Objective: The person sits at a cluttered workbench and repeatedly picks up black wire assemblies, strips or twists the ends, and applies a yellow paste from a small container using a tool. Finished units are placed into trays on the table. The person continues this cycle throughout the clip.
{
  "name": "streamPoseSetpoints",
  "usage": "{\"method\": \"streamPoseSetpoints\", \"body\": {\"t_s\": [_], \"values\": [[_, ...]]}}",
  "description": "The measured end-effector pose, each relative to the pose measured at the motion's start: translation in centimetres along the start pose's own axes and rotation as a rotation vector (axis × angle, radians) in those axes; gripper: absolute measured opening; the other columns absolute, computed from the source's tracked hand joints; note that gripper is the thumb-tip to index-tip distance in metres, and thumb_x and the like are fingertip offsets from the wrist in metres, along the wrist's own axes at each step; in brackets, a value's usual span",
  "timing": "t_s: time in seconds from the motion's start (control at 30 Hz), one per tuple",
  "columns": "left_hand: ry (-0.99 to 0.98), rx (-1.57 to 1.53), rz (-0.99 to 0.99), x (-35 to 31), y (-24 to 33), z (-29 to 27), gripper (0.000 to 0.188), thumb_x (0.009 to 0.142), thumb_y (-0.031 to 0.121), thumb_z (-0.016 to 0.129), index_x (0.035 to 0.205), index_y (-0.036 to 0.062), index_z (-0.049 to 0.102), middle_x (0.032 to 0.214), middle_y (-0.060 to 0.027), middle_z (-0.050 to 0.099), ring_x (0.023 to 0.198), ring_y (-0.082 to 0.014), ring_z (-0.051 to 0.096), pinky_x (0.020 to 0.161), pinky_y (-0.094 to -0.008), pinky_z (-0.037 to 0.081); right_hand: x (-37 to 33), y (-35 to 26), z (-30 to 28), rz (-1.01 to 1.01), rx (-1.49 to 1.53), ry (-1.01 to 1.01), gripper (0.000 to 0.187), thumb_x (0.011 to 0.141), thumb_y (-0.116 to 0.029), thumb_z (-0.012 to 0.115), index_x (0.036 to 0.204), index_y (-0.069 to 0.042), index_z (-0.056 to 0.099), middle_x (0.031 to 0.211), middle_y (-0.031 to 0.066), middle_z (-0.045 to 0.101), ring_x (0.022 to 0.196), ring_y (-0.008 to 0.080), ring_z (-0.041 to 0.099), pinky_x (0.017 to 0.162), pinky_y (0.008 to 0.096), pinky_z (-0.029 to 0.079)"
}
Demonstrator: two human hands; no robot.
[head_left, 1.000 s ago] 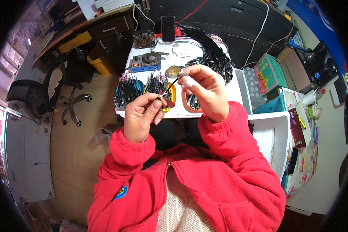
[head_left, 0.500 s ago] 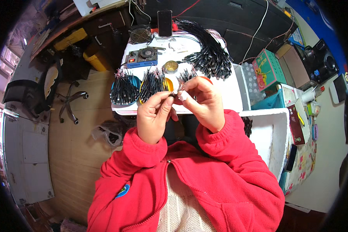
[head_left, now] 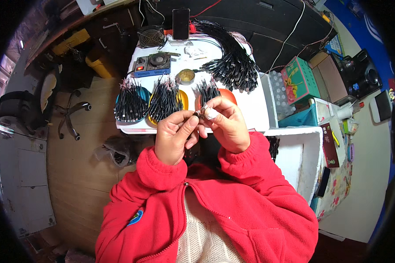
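In front of my chest, above the table's near edge, both hands meet at the fingertips. My left hand [head_left: 174,136] is closed, thumb and forefinger pinching a small black cable [head_left: 197,114]. Thin wire ends show at its tip, pinched by my right hand [head_left: 231,128], whose thumb is wrapped in something white. Most of the cable is hidden by the fingers. Just beyond lie bunches of short black cables in a blue tray [head_left: 143,94], a yellow tray [head_left: 185,100] and an orange-red tray [head_left: 228,95].
Farther back on the white table [head_left: 254,115] stand a blue box-shaped heater [head_left: 152,65], a round tin [head_left: 186,76], a fan [head_left: 151,37] and an upright phone [head_left: 181,24]. A large heap of black cables [head_left: 237,70] lies back right. A white foam box [head_left: 309,131] stands at my right.
Both hands have come slightly lower and nearer to me, still pinching together. The view has shifted a little, so the table and trays appear farther left.
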State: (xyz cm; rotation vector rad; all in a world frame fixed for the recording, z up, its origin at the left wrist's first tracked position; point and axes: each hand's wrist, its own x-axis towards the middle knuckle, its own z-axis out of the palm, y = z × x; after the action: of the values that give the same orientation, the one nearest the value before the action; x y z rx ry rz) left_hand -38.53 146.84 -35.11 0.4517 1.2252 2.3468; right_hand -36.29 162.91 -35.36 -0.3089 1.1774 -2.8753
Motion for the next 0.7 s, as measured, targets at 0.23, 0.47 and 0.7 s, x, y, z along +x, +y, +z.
{"method": "streamPoseSetpoints", "body": {"t_s": [0.23, 0.47, 0.7], "values": [[-0.042, -0.055, -0.038, 0.9, -0.2, -1.0, 0.018, 0.097, 0.013, 0.056, 0.104, -0.0015, 0.063, 0.077, -0.0112, 0.065, 0.054, -0.0065, 0.051, 0.043, -0.0157, 0.032, 0.3, 0.6, -0.3, 0.185, 0.217, 0.028, 0.009, 0.094, -0.007, 0.054, 0.099, 0.000, 0.056, 0.085, 0.0117, 0.062, 0.070, 0.0243, 0.063, 0.067, 0.0317, 0.051], [-0.095, -0.031, -0.187, 1.7, -0.4, -3.0, 0.016, 0.096, 0.011, 0.057, 0.098, -0.0030, 0.064, 0.074, -0.0084, 0.063, 0.053, -0.0051, 0.048, 0.043, -0.0150, 0.031, 1.4, 0.2, -0.9, 0.298, 0.154, 0.154, 0.012, 0.095, -0.006, 0.051, 0.106, -0.003, 0.052, 0.089, 0.0097, 0.060, 0.073, 0.0231, 0.063, 0.070, 0.0353, 0.054], [-0.075, 0.004, -0.245, 1.9, -0.4, -3.1, 0.019, 0.098, 0.010, 0.054, 0.100, -0.0055, 0.064, 0.072, -0.0076, 0.063, 0.050, -0.0028, 0.041, 0.047, -0.0161, 0.032, 1.4, 1.4, -1.5, 0.298, 0.160, 0.083, 0.016, 0.094, -0.007, 0.056, 0.109, -0.003, 0.051, 0.087, 0.0041, 0.055, 0.074, 0.0128, 0.054, 0.063, 0.0315, 0.055]]}}
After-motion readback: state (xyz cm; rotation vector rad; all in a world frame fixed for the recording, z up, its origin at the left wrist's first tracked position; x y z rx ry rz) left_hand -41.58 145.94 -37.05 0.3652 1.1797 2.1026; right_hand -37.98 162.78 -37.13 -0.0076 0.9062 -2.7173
